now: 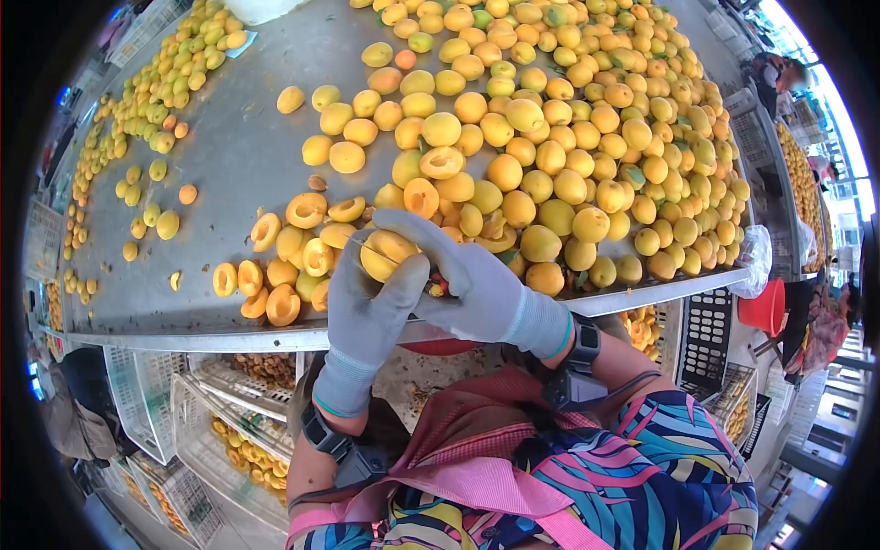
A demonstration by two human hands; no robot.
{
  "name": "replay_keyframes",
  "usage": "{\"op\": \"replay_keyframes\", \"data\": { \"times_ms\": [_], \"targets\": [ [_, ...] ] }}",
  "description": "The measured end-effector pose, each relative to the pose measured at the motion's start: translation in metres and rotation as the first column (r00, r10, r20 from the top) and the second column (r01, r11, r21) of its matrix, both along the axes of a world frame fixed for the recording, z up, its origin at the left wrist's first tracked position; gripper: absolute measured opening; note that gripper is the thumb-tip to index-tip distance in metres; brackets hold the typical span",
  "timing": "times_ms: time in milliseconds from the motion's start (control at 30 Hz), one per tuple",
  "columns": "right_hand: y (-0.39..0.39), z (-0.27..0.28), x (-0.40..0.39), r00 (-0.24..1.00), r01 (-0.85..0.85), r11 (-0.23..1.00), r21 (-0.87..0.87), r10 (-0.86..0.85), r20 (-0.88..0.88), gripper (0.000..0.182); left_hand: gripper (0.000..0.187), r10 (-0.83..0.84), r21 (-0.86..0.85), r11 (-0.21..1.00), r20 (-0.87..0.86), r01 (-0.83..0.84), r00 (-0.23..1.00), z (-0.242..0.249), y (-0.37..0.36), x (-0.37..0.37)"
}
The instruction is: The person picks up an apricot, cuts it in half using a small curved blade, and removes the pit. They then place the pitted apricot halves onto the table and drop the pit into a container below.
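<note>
A yellow apricot (387,255) is held up between my two gloved hands, just over the table's front edge. My left hand (371,298), in a grey glove, is closed around its near side. My right hand (467,280), also gloved, wraps over it from the right and grips a small knife (438,288). Only red bits of its handle show in the palm, and a thin line like its blade crosses the fruit. Halved apricots (282,304) lie in a heap left of my hands, with cut faces and hollows showing on several.
Whole apricots (568,156) cover the right of the metal table (247,147), with greener ones (137,119) far left. Crates (247,435) with fruit stand below the front edge. At right are a red bucket (763,307) and a person (770,78) farther off.
</note>
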State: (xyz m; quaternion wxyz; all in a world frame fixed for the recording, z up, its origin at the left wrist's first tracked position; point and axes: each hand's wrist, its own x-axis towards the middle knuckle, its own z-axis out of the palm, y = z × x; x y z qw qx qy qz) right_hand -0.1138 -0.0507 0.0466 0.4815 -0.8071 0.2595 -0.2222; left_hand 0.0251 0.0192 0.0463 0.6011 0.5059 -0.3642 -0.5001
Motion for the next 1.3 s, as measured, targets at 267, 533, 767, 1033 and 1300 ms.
{"op": "replay_keyframes", "data": {
  "times_ms": [267, 533, 767, 1033, 1300],
  "targets": [
    [-0.002, 0.025, -0.004, 0.992, -0.123, 0.92, 0.372, 0.117, 0.039, 0.073, 0.037, -0.061, -0.096, 0.993, 0.047, 0.065, 0.997, 0.003, 0.002, -0.001],
    [-0.001, 0.0, -0.011, 0.955, -0.24, 0.964, 0.114, 0.213, 0.208, 0.067, 0.038, -0.193, -0.192, 0.959, 0.094, 0.208, 0.977, -0.007, 0.011, 0.002],
    [-0.001, -0.001, -0.009, 0.971, -0.167, 0.982, 0.091, 0.147, 0.191, 0.067, 0.04, -0.214, -0.175, 0.959, 0.057, 0.22, 0.975, -0.011, 0.008, 0.002],
    [-0.011, -0.006, -0.011, 0.967, -0.215, 0.969, 0.122, 0.194, 0.165, 0.061, 0.041, -0.157, -0.066, 0.984, 0.097, 0.164, 0.983, -0.017, 0.015, 0.001],
    [-0.026, 0.003, -0.015, 0.992, -0.016, 0.876, 0.482, -0.046, 0.116, 0.063, 0.041, -0.101, 0.059, 0.993, 0.009, 0.101, 0.995, -0.003, 0.007, 0.003]
  ]
}}
